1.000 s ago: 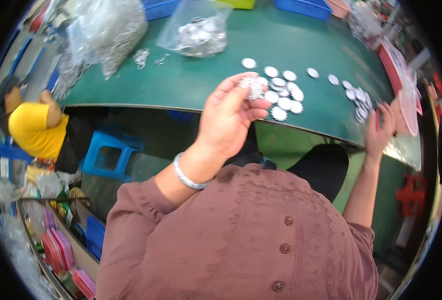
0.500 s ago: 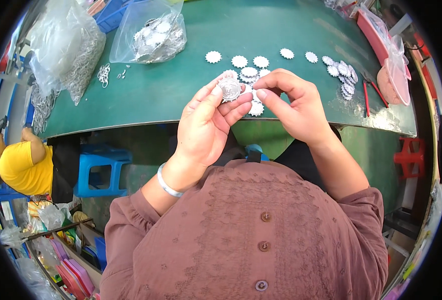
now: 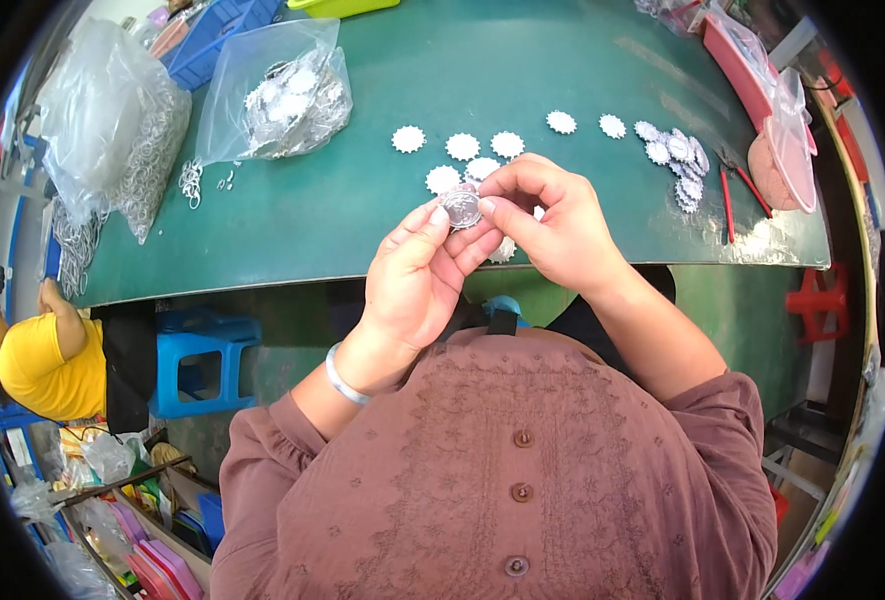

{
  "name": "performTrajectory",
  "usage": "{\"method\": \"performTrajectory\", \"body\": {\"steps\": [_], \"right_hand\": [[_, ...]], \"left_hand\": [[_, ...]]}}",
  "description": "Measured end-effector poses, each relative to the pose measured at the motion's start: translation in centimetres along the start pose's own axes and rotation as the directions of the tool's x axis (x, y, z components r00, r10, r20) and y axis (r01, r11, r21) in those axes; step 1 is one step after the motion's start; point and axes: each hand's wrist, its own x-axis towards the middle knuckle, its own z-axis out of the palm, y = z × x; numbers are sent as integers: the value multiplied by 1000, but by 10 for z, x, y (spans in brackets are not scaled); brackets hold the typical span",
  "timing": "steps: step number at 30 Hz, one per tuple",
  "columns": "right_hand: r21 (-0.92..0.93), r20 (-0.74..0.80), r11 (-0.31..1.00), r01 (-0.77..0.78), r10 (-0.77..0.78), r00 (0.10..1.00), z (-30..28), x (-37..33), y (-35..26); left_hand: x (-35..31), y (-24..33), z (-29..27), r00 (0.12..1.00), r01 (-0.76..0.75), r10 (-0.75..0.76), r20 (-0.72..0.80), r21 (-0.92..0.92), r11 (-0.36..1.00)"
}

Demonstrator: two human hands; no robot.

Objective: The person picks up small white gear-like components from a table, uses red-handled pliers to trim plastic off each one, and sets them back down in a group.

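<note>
My left hand [image 3: 409, 268] holds a shiny silver round disc [image 3: 460, 208] with a raised design, pinched between thumb and fingers just above the table's near edge. From the other side my right hand [image 3: 559, 228] has its thumb and forefinger closed on the disc's right edge. Whether a smaller part is also in that pinch is hidden. Beyond my hands lie several white toothed discs, among them one disc [image 3: 463, 147] and another [image 3: 408, 139]. Some of these are partly covered by my fingers.
Far left are a clear bag of toothed discs [image 3: 297, 105] and a bag of metal rings [image 3: 149, 150]. To the right lie a pile of discs [image 3: 678, 150], red-handled pliers [image 3: 728, 205] and a pink basket [image 3: 787, 165]. A blue stool [image 3: 202, 350] and a person in yellow [image 3: 52, 365] are at left.
My right hand has come left, and its thumb and forefinger now meet the silver disc's edge. My left hand still holds the disc. The whole view has shifted slightly.
</note>
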Motion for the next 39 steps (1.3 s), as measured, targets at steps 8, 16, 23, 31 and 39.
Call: {"method": "performTrajectory", "body": {"steps": [8, 16, 23, 31, 39], "right_hand": [[11, -28, 996, 91, -91, 995, -9, 2, 13], [-889, -346, 402, -219, -277, 896, -193, -57, 52], [-838, -479, 209, -504, 163, 863, -258, -93, 77], [-846, -434, 284, -450, 121, 893, -268, -95, 75], [-903, -388, 148, -403, 124, 913, -275, -91, 72]], "left_hand": [[3, -5, 1, 998, -59, 57, 14, 156, 986], [18, 3, 16, 1000, 11, 3, -28, 474, 881], [43, 5, 45, 978, 115, -201, 53, 667, 737], [46, 21, 45, 967, 56, -226, 114, 776, 628], [42, 30, 35, 952, 102, -295, 75, 835, 541]]}}
